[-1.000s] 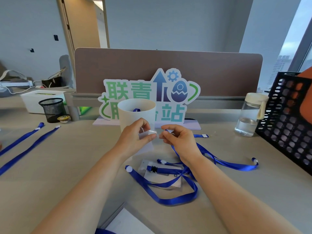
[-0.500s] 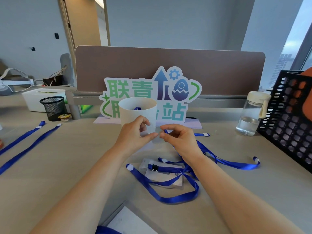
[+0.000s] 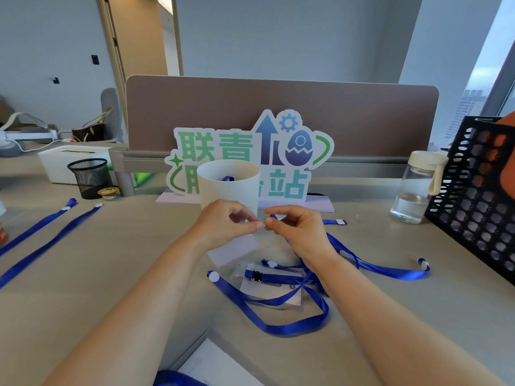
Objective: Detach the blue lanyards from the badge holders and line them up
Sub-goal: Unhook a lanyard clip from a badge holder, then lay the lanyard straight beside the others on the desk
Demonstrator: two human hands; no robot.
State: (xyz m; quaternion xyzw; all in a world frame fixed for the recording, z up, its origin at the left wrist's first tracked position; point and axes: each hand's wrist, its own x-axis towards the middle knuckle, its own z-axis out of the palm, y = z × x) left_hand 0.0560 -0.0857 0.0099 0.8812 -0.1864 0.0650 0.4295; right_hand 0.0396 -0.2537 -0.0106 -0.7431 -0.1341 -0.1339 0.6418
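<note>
So both hands are up over the beige tabletop [image 3: 117,260], thumbs and forefingers pinched nearly tip to tip. The left hand [image 3: 223,222] is gripping the top of a clear plastic badge holder [image 3: 232,247] that hangs down under it toward the tabletop. The right hand [image 3: 295,229] is pinched on the end of a blue ribbon lanyard [image 3: 370,267], right where it meets the holder; the clip itself is too small and hidden by fingertips to make out. That lanyard runs out from under the right wrist and trails off to the right across the tabletop, ending in a small white tip.

Lying flat just below the hands is a second clear badge holder [image 3: 271,288] with another blue lanyard [image 3: 278,324] looped over and around it, black clip sitting on top of the holder.

Way off on the left, two straight blue lanyards [image 3: 47,240] lie side by side, roughly parallel, well apart from the pile.

Right behind the hands is a white round cup [image 3: 228,182] with a bit of blue poking up inside, and behind that a cut-out sign with green and blue characters [image 3: 250,151]. Clear water bottle with a cream lid [image 3: 415,188] stands at right, next to a black perforated basket [image 3: 473,201]. Small black mesh bin [image 3: 89,176] sits back left.
</note>
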